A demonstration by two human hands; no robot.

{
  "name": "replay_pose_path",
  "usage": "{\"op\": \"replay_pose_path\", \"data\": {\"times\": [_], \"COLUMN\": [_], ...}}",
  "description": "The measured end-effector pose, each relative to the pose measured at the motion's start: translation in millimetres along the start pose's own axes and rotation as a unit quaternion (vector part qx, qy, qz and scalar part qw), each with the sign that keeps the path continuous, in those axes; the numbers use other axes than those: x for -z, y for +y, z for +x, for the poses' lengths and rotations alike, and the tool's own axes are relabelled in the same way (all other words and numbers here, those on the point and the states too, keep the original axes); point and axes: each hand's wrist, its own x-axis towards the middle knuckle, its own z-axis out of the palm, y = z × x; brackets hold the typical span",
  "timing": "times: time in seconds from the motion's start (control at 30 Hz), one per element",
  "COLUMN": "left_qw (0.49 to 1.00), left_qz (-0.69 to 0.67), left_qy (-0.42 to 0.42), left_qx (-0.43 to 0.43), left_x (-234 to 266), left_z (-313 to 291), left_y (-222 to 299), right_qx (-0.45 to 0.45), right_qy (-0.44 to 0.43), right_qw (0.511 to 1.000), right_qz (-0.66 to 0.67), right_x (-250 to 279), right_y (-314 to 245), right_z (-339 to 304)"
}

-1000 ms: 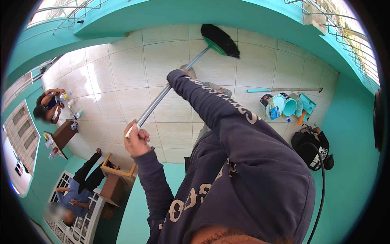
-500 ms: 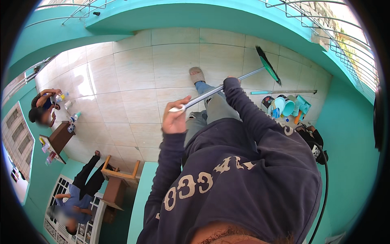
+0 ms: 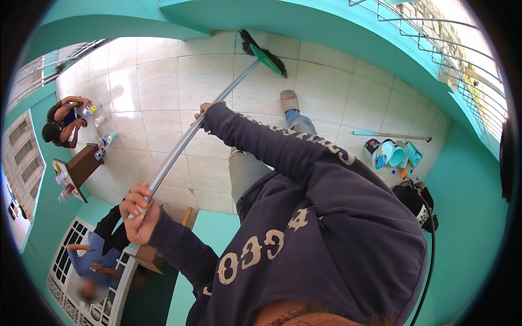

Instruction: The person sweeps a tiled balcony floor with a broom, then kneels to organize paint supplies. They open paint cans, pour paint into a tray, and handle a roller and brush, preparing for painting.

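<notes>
Head view: one broom (image 3: 182, 142), long-handled, silver pole, in two-handed use over pale floor tiles (image 3: 337, 98).

Left hand (image 3: 140, 213): fingers wrapped around the pole close to its upper end, low on the left side.

Right hand (image 3: 204, 110): closed about the pole farther down, arm stretched across the body; part of the grip hidden by the cuff.

Broom head (image 3: 267, 58): green block, black bristles, tilted, at the far side of the floor near the low teal wall (image 3: 304, 24). Pressure of bristles on tile: not determinable.

Foot (image 3: 289, 100): one, shod, just beside the broom head on the near side.

Step in hand, by judgement: a sweeping stroke, head at long reach. A following stroke would seem to call for the left hand as pivot and the right hand to guide the head along the wall or back toward the body, clear of the foot.

Also present, right: pole with teal end (image 3: 391, 135), lying on the tiles; cluster of teal containers (image 3: 398, 157), just beside it.

Also present, left: crouching co-worker (image 3: 68, 122) beside a brown bench (image 3: 84, 165); second person in blue shirt (image 3: 92, 252), well apart from the broom.
</notes>
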Motion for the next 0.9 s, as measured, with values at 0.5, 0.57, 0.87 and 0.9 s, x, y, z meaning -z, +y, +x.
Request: {"op": "replay_pose_path", "data": {"times": [0.5, 0.57, 0.87, 0.9], "left_qw": [0.972, 0.991, 0.987, 0.985], "left_qz": [-0.086, -0.024, -0.097, -0.116], "left_qy": [0.173, 0.108, -0.116, -0.100], "left_qx": [0.134, 0.078, 0.054, 0.083], "left_x": [224.4, 281.0, 371.6, 372.2], "left_z": [90.6, 96.5, 98.5, 99.3], "left_y": [-62.8, -15.3, 125.2, 112.8], "right_qx": [0.038, 0.015, 0.086, 0.095], "right_qy": [0.092, 0.069, 0.017, 0.063], "right_qw": [0.501, 0.530, 0.949, 0.944], "right_qz": [-0.860, -0.845, 0.304, 0.310], "right_x": [-120.5, -219.3, -290.9, -269.5], "right_y": [38.0, 45.2, 137.5, 152.8], "right_z": [228.3, 236.8, 37.2, 45.9]}}
